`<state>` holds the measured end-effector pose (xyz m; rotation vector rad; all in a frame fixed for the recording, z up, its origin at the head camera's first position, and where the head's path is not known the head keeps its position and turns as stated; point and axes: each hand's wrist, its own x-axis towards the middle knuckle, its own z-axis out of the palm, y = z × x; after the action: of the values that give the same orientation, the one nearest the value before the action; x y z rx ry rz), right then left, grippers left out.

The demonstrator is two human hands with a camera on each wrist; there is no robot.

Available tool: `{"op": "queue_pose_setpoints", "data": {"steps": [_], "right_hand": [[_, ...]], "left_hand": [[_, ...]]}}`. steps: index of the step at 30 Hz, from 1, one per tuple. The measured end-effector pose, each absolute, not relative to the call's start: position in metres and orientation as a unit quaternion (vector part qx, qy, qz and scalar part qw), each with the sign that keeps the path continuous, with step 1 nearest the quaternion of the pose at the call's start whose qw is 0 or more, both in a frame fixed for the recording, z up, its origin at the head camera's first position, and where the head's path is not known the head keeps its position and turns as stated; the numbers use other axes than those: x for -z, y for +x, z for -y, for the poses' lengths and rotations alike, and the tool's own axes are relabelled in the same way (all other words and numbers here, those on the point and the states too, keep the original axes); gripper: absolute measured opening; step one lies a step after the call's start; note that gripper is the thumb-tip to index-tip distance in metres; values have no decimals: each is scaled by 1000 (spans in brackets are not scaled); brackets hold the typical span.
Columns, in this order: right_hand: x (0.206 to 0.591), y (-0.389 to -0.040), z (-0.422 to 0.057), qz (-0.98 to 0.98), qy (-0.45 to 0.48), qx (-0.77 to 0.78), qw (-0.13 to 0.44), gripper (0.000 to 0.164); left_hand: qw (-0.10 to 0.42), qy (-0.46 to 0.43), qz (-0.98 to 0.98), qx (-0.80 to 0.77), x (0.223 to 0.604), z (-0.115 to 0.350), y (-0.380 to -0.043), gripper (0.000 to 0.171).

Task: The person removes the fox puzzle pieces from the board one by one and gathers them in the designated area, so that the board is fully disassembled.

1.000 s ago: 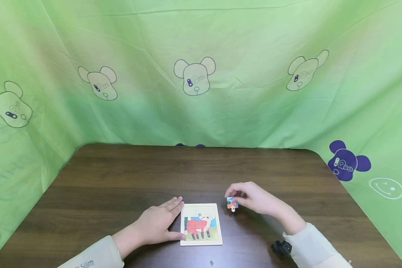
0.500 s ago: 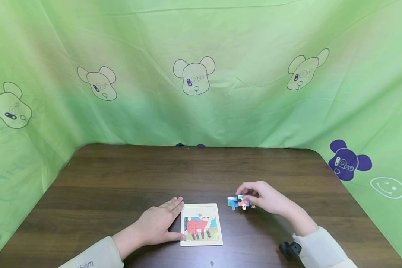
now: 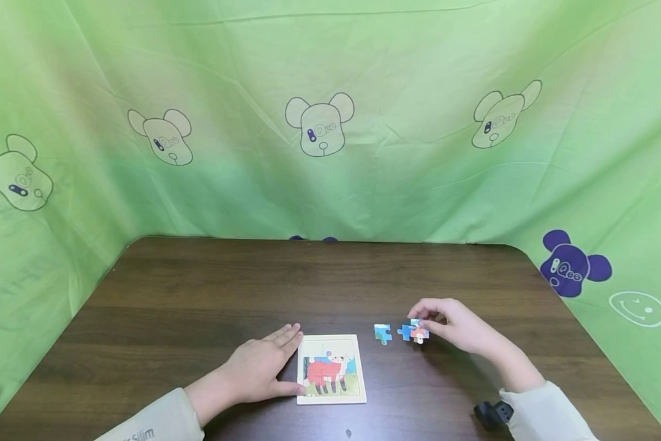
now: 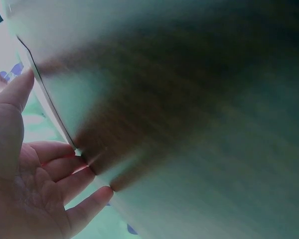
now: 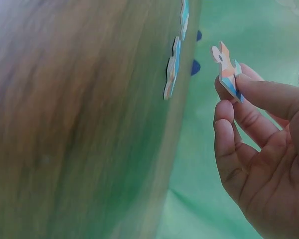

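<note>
Puzzle piece (image 5: 227, 71): pinched in the right hand (image 3: 459, 327), above the table (image 3: 242, 282) near loose pieces (image 3: 382, 333), right of the puzzle tray (image 3: 331, 400). Touching the tray's left edge with straight-fingered left hand (image 3: 257, 370).

Orange-blue piece (image 5: 227, 73) pinched in right hand (image 3: 458, 327); framed puzzle (image 3: 331, 371) flat.

The cream-rimmed puzzle board (image 3: 331, 400) shows a red animal (image 3: 321, 370); the held piece (image 5: 227, 69) is orange, blue and white; the table (image 3: 253, 282) brown-grained, the green cloth (image 3: 231, 177) bear-patterned.
</note>
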<state>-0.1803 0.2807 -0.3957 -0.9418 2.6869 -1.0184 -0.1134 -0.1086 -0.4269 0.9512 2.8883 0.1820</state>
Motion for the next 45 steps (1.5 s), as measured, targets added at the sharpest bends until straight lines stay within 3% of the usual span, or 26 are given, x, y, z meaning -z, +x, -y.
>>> {"op": "queue_pose_setpoints", "data": {"steps": [14,35,45], "right_hand": [[393,-192,-306,-903,-298,303,56,15],[403,-195,-314,-897,-307,301,104,13],[408,-195,-318,-907,-296,285,86,12]], "left_hand": [[53,308,-948,-59,427,109,-114,91],[50,309,-948,-60,426,107,-115,91],[52,305,-950,-51,427,108,-114,92]]}}
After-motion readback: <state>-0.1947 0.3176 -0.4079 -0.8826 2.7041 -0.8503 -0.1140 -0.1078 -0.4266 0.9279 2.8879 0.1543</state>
